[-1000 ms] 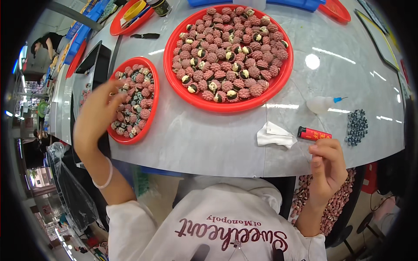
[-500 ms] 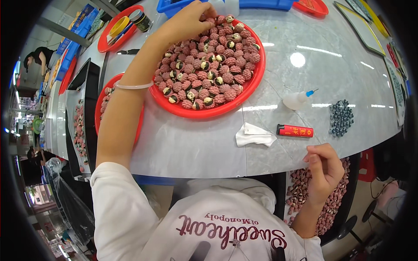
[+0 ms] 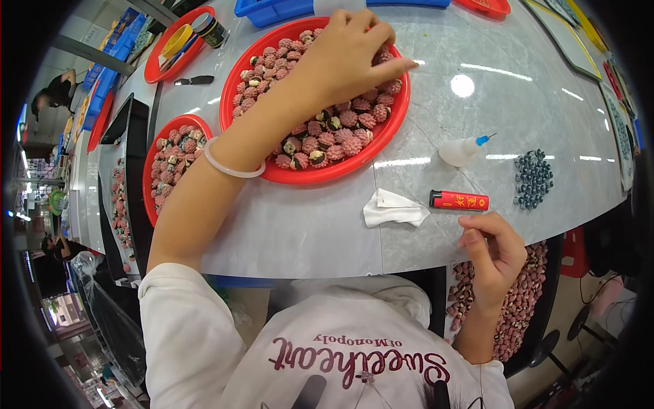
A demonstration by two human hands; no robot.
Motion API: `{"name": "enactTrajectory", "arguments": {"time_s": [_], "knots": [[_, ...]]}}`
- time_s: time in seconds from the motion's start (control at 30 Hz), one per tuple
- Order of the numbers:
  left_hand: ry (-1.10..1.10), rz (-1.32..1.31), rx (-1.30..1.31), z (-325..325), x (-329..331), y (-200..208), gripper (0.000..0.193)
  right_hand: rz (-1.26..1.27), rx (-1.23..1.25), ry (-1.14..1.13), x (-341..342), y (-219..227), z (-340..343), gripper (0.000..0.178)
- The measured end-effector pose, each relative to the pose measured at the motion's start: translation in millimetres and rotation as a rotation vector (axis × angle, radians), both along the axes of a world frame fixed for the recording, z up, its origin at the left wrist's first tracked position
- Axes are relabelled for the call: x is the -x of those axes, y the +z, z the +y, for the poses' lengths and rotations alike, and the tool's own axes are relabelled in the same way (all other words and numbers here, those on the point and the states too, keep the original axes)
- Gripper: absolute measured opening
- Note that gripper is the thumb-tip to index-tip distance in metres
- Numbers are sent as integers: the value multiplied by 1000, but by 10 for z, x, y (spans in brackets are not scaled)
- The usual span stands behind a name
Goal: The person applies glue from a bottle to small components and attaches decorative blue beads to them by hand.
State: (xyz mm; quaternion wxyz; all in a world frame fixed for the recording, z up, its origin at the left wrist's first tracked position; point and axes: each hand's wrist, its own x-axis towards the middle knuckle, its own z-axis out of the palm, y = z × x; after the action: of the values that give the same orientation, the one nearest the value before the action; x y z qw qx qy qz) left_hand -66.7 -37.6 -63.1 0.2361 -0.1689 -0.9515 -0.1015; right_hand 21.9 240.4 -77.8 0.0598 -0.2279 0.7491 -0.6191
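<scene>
My left hand (image 3: 355,58) reaches over a round red tray (image 3: 310,180) full of small pink, ridged, berry-like pieces (image 3: 320,141), some with dark and cream sides. Its fingers and thumb are spread apart above the tray's far right side. I make out nothing held in it, though it hides part of the pile. Beside the table's near edge, my right hand (image 3: 496,255) is curled, thumb and forefinger drawn together; whatever may be between them is too small to tell. Just beyond it lies a red lighter (image 3: 460,200), with a folded white cloth or tissue (image 3: 394,208) to its left.
A white needle-tipped bottle (image 3: 460,151) and a cluster of dark beads (image 3: 533,179) sit to the right. Left of the tray is a smaller red basin (image 3: 151,195) of similar pieces. A black tray (image 3: 553,286) of pieces is below the table edge. A blue bin (image 3: 276,13) stands behind.
My left hand has moved right and nearer across the tray, its fingers spreading. The red tray sits slightly farther left. My right hand has shifted a little up and left, still curled.
</scene>
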Motion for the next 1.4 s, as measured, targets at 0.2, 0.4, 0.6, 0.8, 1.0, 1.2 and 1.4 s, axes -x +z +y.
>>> {"name": "enactTrajectory", "arguments": {"time_s": [0.2,0.4,0.6,0.8,1.0,1.2,1.4], "knots": [[-115,218,455,-241,120,-92,37,79,-47,44,-23,85,-48,8],[64,-123,24,-86,28,42,40,66,-65,7,-66,58,45,9],[256,-142,245,4,6,21,39,63,-88,-3,-117,44,71,10],[106,-10,116,-175,-100,-80,28,72,-92,-12,-141,31,83,10],[103,24,77,-13,-230,-99,37,53,-107,9,-150,-11,32,10],[64,69,74,31,-196,-163,40,157,-108,75,-139,17,-56,10],[92,-8,13,43,-212,-125,34,83,-135,41,-171,-40,-49,11]]}}
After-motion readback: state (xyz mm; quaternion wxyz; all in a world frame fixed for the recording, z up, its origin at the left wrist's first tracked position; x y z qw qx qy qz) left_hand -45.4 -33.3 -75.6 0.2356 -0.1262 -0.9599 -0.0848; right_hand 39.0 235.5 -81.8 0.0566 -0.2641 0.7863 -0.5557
